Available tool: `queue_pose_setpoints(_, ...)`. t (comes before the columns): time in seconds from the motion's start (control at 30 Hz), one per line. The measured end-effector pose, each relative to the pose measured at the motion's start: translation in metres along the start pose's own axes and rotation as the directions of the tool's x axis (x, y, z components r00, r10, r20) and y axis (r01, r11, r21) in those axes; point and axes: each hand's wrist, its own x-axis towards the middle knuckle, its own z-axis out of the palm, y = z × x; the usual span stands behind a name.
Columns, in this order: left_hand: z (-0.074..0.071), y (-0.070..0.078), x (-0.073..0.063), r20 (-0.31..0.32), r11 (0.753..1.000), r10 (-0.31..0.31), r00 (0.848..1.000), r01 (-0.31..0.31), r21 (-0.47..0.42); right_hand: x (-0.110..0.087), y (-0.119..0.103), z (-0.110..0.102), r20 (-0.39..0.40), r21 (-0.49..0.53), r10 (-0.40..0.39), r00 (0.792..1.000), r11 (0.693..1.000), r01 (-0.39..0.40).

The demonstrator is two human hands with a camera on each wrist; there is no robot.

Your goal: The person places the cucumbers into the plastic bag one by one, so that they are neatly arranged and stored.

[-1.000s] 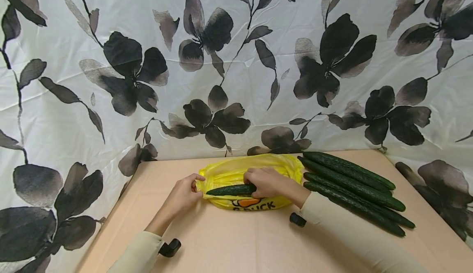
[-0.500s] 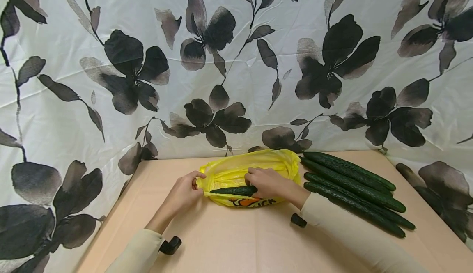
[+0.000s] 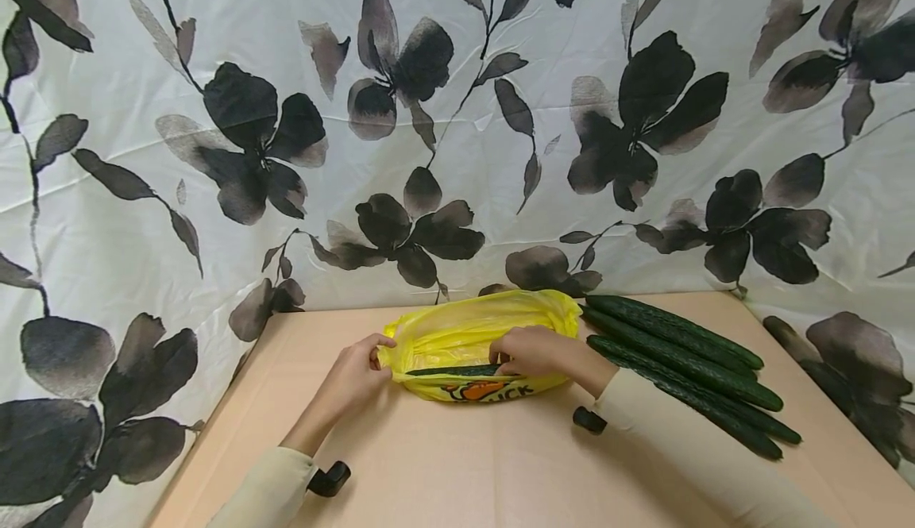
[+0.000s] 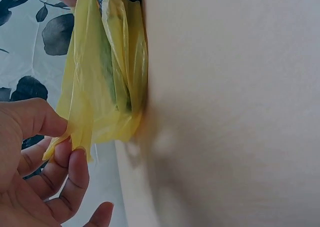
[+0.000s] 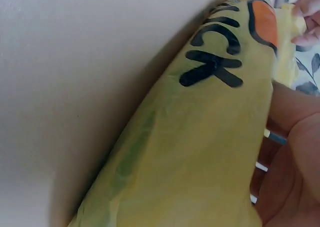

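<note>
A yellow plastic bag with a printed duck logo lies on the table, its mouth spread toward the back. The left hand pinches the bag's left rim between thumb and fingers, as the left wrist view also shows. Inside the bag lies a dark green cucumber, mostly sunk behind the front wall. The right hand reaches over the front rim into the bag, near the cucumber's visible right part; its fingertips are hidden by the bag. In the right wrist view the thumb and fingers stand apart behind the bag's wall.
Several long cucumbers lie side by side to the right of the bag, partly under the right forearm. Behind the beige table hangs a white cloth with dark flowers. Black camera mounts sit at both wrists.
The cucumber has sunk lower behind the bag's front wall. The right hand has shifted slightly right along it, while the cucumber's left end stays put. The left hand keeps its pinch on the rim.
</note>
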Motion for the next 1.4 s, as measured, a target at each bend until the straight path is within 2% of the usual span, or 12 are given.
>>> queue_pose_setpoints(0.2, 0.002, 0.0, -0.001, 0.005, 1.0, 0.013, 1.0, -0.013, -0.017, -0.004, -0.001, -0.003, 0.058, 0.091, -0.022, 0.998, 0.996, 0.016)
queue_pose_setpoints(0.47, 0.001, 0.001, -0.001, -0.004, 0.999, 0.047, 0.999, -0.047, -0.01, -0.012, 0.003, -0.003, -0.014, 0.176, -0.074, 0.997, 0.981, 0.075)
queue_pose_setpoints(0.63, 0.0, 0.001, 0.001, -0.004, 0.999, 0.042, 0.999, -0.042, -0.005, -0.02, 0.01, -0.003, -0.06, 0.142, -0.084, 0.995, 0.986, 0.092)
queue_pose_setpoints(0.8, -0.003, 0.002, 0.002, 0.011, 1.0, 0.023, 1.0, -0.023, -0.016, -0.024, 0.015, -0.002, -0.042, 0.108, -0.076, 0.996, 0.991, 0.08)
queue_pose_setpoints(0.97, -0.005, 0.002, 0.002, 0.02, 0.999, 0.024, 1.0, -0.024, -0.023, -0.022, 0.014, 0.0, -0.023, 0.084, -0.08, 0.997, 0.993, 0.081)
queue_pose_setpoints(1.17, -0.007, 0.002, 0.002, 0.015, 1.0, 0.013, 1.0, -0.012, -0.022, -0.017, 0.009, 0.002, -0.054, 0.035, -0.112, 0.992, 0.993, 0.114)
queue_pose_setpoints(1.27, -0.006, 0.001, 0.002, 0.017, 0.999, 0.025, 1.0, -0.025, -0.022, -0.017, 0.009, 0.002, -0.066, 0.056, -0.109, 0.992, 0.992, 0.113)
queue_pose_setpoints(1.4, -0.006, 0.0, 0.001, 0.015, 0.999, 0.04, 0.999, -0.04, -0.023, -0.026, 0.01, -0.006, -0.075, 0.138, -0.096, 0.993, 0.985, 0.105)
